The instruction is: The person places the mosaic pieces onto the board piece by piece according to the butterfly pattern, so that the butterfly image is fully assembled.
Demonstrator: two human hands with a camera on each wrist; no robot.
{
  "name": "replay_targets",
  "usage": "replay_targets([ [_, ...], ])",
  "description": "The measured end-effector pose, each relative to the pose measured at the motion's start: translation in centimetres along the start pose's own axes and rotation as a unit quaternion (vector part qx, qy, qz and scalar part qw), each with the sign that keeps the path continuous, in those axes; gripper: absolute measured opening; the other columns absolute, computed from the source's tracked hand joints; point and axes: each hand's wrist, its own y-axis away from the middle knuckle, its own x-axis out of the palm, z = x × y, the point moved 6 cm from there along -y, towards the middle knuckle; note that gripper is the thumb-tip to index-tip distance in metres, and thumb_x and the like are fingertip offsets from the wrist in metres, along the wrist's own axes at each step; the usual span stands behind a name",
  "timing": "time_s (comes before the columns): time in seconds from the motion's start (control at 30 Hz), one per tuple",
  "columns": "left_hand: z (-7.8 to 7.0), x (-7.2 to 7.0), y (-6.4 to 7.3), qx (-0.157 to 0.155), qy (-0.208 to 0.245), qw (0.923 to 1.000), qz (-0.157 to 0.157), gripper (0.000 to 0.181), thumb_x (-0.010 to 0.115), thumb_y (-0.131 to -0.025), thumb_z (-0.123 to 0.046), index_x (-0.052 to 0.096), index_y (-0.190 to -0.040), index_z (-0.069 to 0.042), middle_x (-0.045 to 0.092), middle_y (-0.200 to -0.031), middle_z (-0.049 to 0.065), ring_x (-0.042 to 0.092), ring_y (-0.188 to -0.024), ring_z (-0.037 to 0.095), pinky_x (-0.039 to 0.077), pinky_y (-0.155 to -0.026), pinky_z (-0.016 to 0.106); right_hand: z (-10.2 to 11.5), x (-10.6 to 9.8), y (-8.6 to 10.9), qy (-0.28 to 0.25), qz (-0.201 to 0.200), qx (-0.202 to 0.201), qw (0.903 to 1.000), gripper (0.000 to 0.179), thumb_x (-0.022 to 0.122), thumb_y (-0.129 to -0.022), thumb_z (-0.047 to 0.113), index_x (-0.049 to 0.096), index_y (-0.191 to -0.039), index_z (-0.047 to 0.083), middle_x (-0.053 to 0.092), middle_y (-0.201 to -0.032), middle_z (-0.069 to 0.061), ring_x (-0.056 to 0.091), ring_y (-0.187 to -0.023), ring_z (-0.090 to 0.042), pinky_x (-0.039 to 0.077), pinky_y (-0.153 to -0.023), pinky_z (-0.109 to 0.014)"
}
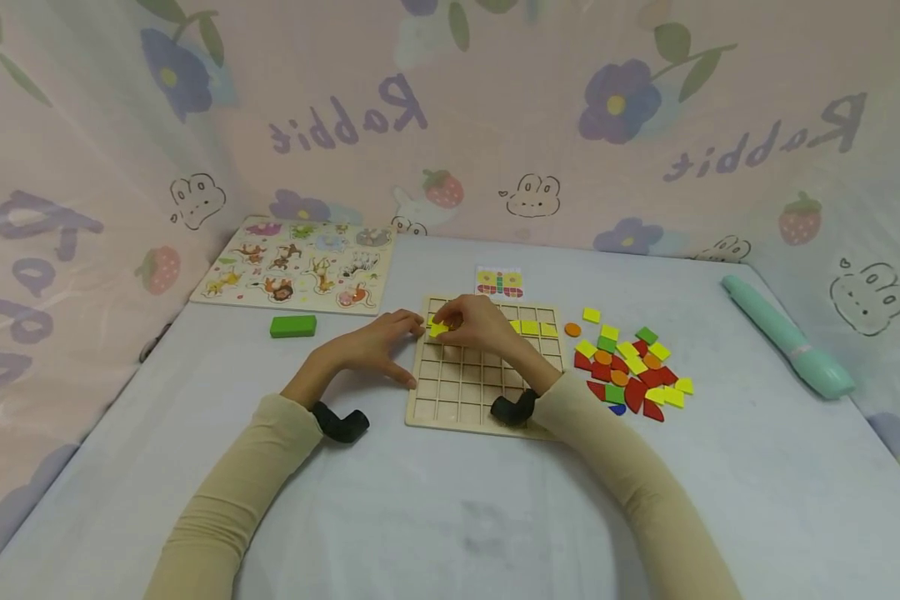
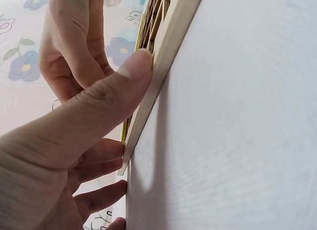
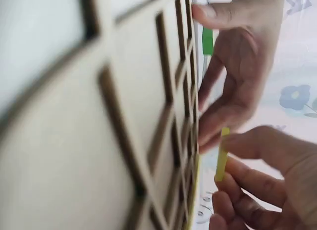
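A wooden grid board (image 1: 461, 392) lies on the table, with several yellow square tiles (image 1: 530, 327) in a row near its far side. My right hand (image 1: 483, 325) is over the far left of the board and pinches a yellow tile (image 3: 222, 153) between thumb and fingers. In the right wrist view that tile stands on edge, a little apart from the board. At the board's left edge is my left hand (image 1: 375, 342); its thumb and extended fingertips touch the rim in the left wrist view. The right hand hides part of the tile row.
Loose red, yellow, green and orange pieces (image 1: 634, 396) lie right of the board. Behind it is a small butterfly picture card (image 1: 499, 282). An animal puzzle (image 1: 300, 262) and a green block (image 1: 293, 326) are on the left; a mint-green stick-shaped object (image 1: 787, 337) lies far right.
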Motion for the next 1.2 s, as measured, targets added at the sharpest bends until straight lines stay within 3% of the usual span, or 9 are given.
replay_targets([
  [0.23, 0.0, -0.1, -0.1, -0.006, 0.002, 1.0, 0.001, 0.076, 0.082, -0.068, -0.039, 0.048, -0.127, -0.004, 0.035, -0.142, 0.014, 0.029, -0.133, 0.032, 0.025, -0.11, 0.046, 0.0, 0.8, -0.6, 0.053, -0.006, -0.019, 0.9984, 0.024, 0.075, -0.077, 0.015, 0.071, -0.099, 0.006, 0.067, -0.092, -0.004, 0.058, -0.082, -0.016, 0.05, -0.073, -0.028],
  [0.43, 0.0, -0.2, 0.0, -0.01, 0.0, 0.9999, 0.0, 0.076, 0.081, -0.068, -0.041, 0.048, -0.127, -0.005, 0.035, -0.142, 0.013, 0.029, -0.133, 0.032, 0.026, -0.11, 0.046, 0.1, 0.9, -0.7, 0.054, -0.01, -0.041, 0.9976, 0.021, 0.074, -0.08, 0.016, 0.072, -0.097, 0.006, 0.069, -0.093, -0.004, 0.059, -0.083, -0.017, 0.05, -0.073, -0.028],
  [1.2, 0.0, 0.0, 0.0, -0.018, 0.002, 0.9998, 0.0, 0.075, 0.081, -0.069, -0.039, 0.048, -0.127, -0.006, 0.035, -0.143, 0.013, 0.028, -0.135, 0.032, 0.025, -0.11, 0.047, 0.1, 1.1, -0.7, 0.068, -0.008, -0.025, 0.9973, 0.021, 0.073, -0.081, 0.018, 0.07, -0.098, 0.006, 0.066, -0.089, -0.003, 0.058, -0.079, -0.014, 0.049, -0.073, -0.027],
])
